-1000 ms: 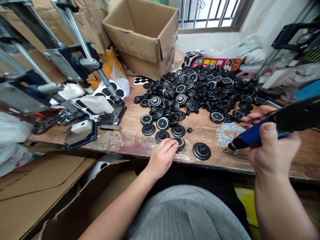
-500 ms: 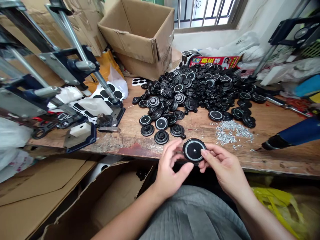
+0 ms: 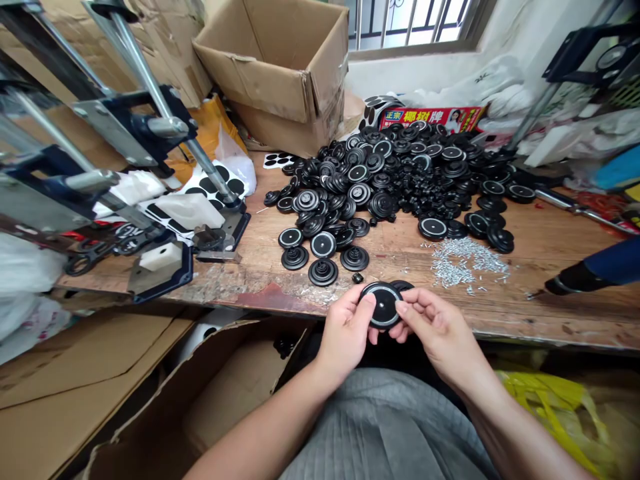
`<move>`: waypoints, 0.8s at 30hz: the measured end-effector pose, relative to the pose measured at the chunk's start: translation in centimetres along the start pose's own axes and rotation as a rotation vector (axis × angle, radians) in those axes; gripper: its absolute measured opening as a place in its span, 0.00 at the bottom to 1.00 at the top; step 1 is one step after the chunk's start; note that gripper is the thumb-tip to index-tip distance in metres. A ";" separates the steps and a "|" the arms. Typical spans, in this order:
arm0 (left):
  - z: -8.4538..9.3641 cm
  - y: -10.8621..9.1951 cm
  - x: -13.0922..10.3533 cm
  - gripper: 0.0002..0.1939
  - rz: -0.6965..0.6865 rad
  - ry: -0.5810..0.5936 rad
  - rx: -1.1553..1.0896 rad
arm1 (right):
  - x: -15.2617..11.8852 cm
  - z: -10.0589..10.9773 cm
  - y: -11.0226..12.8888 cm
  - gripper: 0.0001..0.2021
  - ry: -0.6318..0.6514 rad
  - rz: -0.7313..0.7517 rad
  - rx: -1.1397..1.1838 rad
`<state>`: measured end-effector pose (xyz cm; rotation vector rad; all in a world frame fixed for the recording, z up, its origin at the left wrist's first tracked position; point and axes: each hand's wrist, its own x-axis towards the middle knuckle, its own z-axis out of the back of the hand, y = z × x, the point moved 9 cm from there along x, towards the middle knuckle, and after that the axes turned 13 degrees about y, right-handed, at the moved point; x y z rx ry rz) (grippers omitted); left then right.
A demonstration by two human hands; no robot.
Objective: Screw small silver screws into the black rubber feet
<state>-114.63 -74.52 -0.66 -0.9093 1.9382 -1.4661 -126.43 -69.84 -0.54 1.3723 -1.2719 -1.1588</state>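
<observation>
A round black disc [image 3: 383, 312] with a pale ring and a small bright centre is held over the table's front edge. My left hand [image 3: 347, 327] grips its left side, thumb on the face. At its right side, the thumb and fingers of my right hand [image 3: 433, 323] close on the rim. Just behind this disc another black round part [image 3: 401, 286] shows, mostly hidden. Beyond my hands lie loose black discs [image 3: 323, 272] and a large heap of black round parts [image 3: 380, 167]. Small silvery screws or pins [image 3: 463, 261] are scattered to the right.
Metal presses [image 3: 165, 127] stand at the left, with scissors [image 3: 83, 263] near them. A cardboard box [image 3: 280, 80] is at the back. A blue power tool [image 3: 595, 267] reaches in from the right. An open carton [image 3: 225, 393] sits below the table edge.
My left hand has closed on the disc, which it was only beside before. The disc has shifted slightly left, and another black part now shows behind it.
</observation>
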 end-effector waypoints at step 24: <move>-0.3 -4.2 -1.1 0.10 -0.401 -0.139 0.747 | 1.0 -1.0 1.9 0.18 -0.037 0.044 -0.134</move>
